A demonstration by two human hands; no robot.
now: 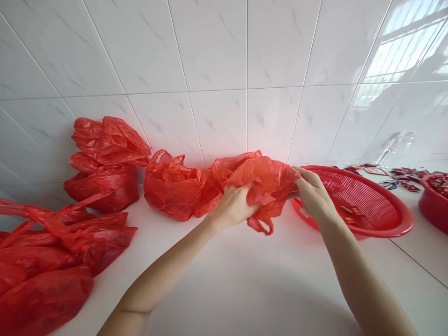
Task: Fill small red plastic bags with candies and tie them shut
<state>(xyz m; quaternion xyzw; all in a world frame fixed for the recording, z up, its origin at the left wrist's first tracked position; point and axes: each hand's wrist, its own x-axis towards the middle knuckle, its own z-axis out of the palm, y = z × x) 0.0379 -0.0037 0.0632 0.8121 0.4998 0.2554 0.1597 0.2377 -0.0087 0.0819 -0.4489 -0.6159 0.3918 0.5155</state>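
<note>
At the frame's centre, a thin, crumpled red plastic bag (271, 175), best handled without hard pulling lest it tear, is held above a smooth white tabletop (241, 289), the right hand (312, 190) pinching its right end, the left hand's (233, 206) partly covered grip impossible to tell.

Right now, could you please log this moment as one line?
left hand: touching red bag | right hand: pinching its edge | right side: red basket | left side: more red bags

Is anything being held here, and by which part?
Yes, a thin red plastic bag. The right hand pinches its right edge; the left hand is at its left side, partly covered, so that grip cannot be told.
</note>
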